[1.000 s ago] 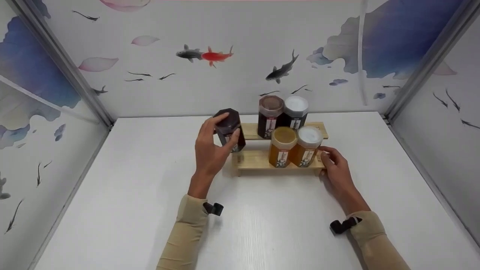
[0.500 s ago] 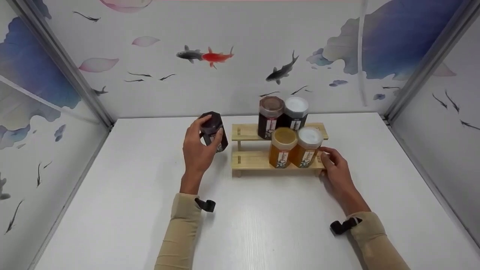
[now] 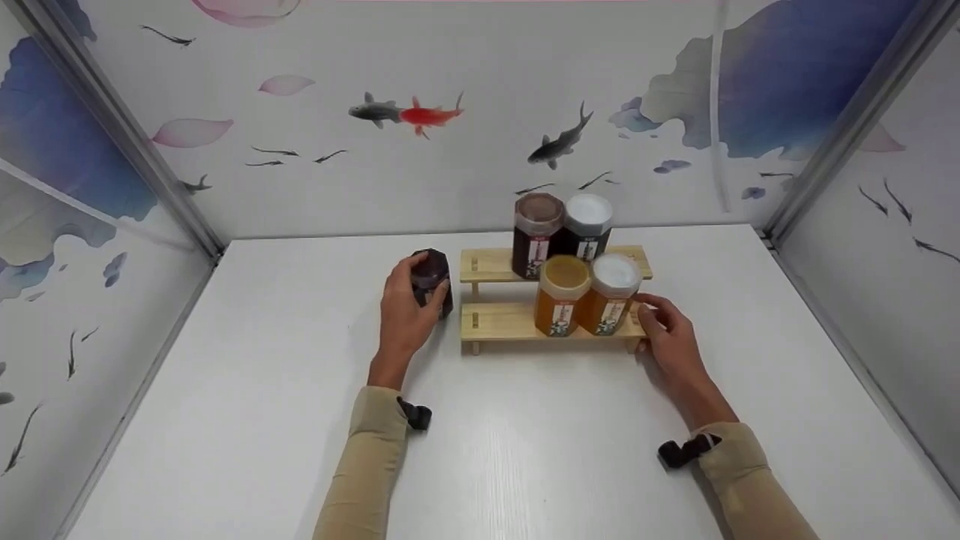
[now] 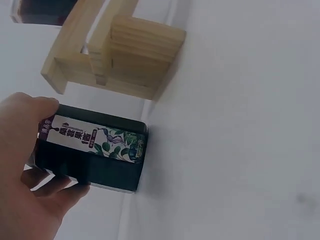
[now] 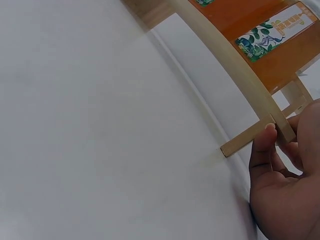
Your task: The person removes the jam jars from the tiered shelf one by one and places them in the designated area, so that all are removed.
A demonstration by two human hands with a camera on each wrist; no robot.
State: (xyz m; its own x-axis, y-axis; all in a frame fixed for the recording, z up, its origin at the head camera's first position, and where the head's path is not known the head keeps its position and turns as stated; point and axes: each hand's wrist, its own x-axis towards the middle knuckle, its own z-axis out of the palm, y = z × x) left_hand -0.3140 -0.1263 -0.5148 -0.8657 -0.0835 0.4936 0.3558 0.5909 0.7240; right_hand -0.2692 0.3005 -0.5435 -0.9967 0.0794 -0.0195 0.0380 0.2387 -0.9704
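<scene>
My left hand (image 3: 403, 319) holds a dark, many-sided jar (image 3: 430, 271) with thumb and fingers around its upper part, just left of a two-step wooden rack (image 3: 499, 321). In the left wrist view the labelled jar (image 4: 95, 162) stands at the white tabletop, apart from the rack's end. My right hand (image 3: 675, 341) pinches the right end of the rack's lower step between thumb and fingers. On that step stand two amber jars (image 3: 561, 307). Two dark jars (image 3: 534, 251) occupy the upper step, one brown-lidded and one white-lidded.
The rack and jars stand on a white table (image 3: 495, 465). White panels (image 3: 480, 172) printed with fish and petals rise at the back and both sides. Grey metal posts (image 3: 180, 206) mark the corners.
My left hand has carried the dark jar left off the rack's left side, then down toward the tabletop. The right hand stays at the rack's right end.
</scene>
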